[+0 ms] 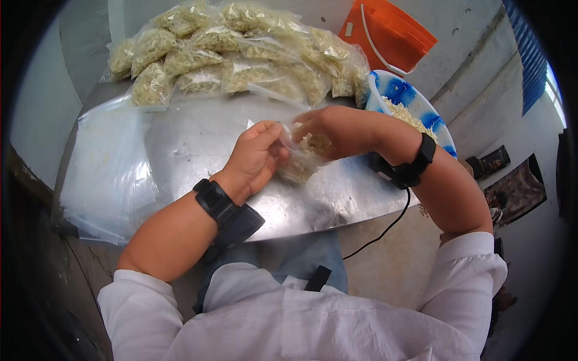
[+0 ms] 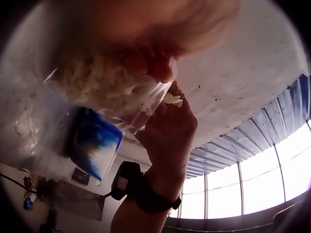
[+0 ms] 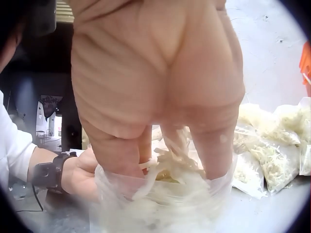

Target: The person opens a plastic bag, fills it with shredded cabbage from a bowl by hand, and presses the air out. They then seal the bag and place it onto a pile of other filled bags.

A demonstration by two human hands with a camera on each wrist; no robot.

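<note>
A clear plastic bag (image 1: pixel 296 171) partly filled with pale shreds is held up over the metal table. The left hand (image 1: pixel 256 157) pinches the bag's rim between thumb and fingers. From the other side, the right hand (image 1: pixel 328 132) has its fingers in the bag's mouth, curled about a bunch of pale shreds (image 1: pixel 316 143). In the right wrist view those fingers point down inside the bag (image 3: pixel 170 206), with shreds (image 3: pixel 175 165) between them. The left wrist view shows the bag (image 2: pixel 92 82) close up, the right hand (image 2: pixel 170 126) at its opening.
Flat empty bags (image 1: pixel 108 162) lie stacked at the table's left. Several filled bags (image 1: pixel 241 60) are piled along the back. A blue and white basin (image 1: pixel 442 133) with shreds stands at the right, an orange bucket (image 1: pixel 391 36) behind it. The metal table (image 1: pixel 192 138) has a rounded front edge.
</note>
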